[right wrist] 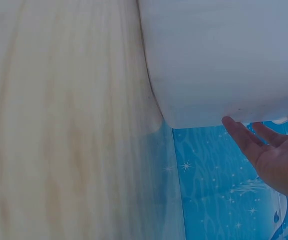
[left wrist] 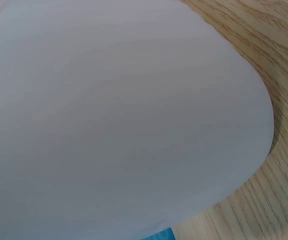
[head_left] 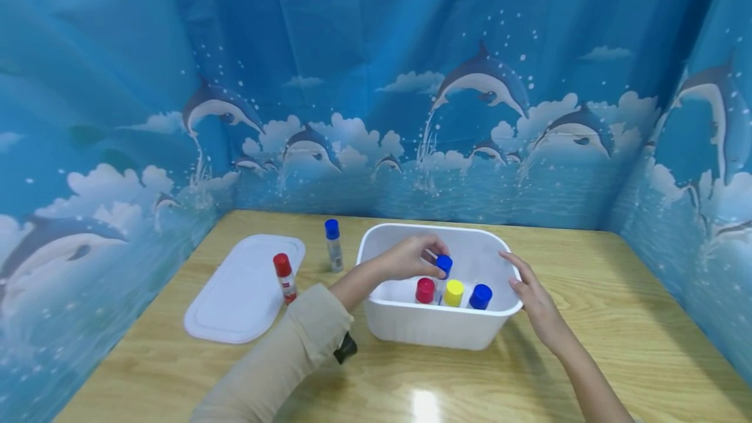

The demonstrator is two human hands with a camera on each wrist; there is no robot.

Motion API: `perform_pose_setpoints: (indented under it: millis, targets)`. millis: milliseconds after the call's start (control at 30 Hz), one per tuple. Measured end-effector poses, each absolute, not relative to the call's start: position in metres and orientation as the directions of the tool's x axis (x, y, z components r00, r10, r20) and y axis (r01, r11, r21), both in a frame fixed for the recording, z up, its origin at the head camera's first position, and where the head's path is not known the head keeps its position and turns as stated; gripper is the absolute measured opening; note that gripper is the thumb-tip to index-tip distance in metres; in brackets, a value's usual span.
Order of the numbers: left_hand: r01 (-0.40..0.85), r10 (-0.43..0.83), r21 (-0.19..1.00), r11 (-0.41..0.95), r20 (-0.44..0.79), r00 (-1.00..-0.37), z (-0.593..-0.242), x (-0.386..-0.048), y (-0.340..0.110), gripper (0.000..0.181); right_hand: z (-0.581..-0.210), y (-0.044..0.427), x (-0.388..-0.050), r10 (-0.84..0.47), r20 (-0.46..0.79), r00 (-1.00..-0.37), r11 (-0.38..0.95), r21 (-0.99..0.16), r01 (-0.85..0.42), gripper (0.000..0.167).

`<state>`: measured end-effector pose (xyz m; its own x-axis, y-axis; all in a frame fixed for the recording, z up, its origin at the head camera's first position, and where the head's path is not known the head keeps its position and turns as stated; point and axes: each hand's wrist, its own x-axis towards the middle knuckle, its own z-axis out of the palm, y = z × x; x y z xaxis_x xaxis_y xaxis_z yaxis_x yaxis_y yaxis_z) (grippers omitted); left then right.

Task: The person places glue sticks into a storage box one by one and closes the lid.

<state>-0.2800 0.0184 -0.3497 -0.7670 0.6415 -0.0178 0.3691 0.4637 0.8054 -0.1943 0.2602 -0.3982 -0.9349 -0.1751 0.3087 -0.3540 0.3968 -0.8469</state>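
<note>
My left hand (head_left: 414, 258) reaches over the rim of a white plastic bin (head_left: 423, 326) and pinches a small bottle by its blue cap (head_left: 443, 265). Below that hand, inside the bin, are the tops of a red-capped bottle (head_left: 425, 290), a yellow-capped bottle (head_left: 454, 293) and another blue-capped bottle (head_left: 480, 296); the bin wall hides most of their bodies. My right hand (head_left: 534, 292) holds the bin's right rim, its fingertips touching the outer wall in the right wrist view. Only the bin's wall (left wrist: 128, 115) fills the left wrist view, without the hand.
A white lid (head_left: 235, 292) lies flat on the wooden table (head_left: 599, 318) at the left. Beside its right edge stands a red-capped bottle (head_left: 285, 278). Another blue-capped bottle (head_left: 333, 245) stands behind, left of the bin. A dolphin-print curtain (head_left: 364, 83) encloses the table.
</note>
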Motion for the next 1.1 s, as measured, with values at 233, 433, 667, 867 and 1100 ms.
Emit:
perform_pose_setpoints:
  millis: [233,433,667,867,1100]
  targets:
    - [0.378,0.638,0.79,0.482,-0.021,-0.77,-0.348,-0.279,0.018,0.029,-0.398,0.26,-0.194,-0.175,0.305,-0.936,0.379,-0.857,-0.35,0.045]
    - [0.378,0.631,0.782,0.496,-0.026,-0.775,-0.346,-0.278,0.017,0.033,-0.399,0.26,-0.195,-0.174,0.301,-0.938,0.382,-0.857,-0.346,0.046]
    - [0.373,0.634,0.807,0.458,-0.002,-0.774,-0.348,-0.28,0.018,0.033,-0.399,0.262,-0.194,-0.176,0.307,-0.935,0.385,-0.853,-0.352,0.045]
    - [0.331,0.61,0.899,0.288,0.094,-0.787,-0.343,-0.281,0.016,0.03,-0.398,0.263,-0.193,-0.171,0.314,-0.934,0.368,-0.859,-0.356,0.044]
    - [0.349,0.508,0.925,0.151,0.23,-0.83,-0.326,-0.276,0.005,0.029,-0.398,0.261,-0.193,-0.174,0.327,-0.929,0.369,-0.852,-0.37,0.043]
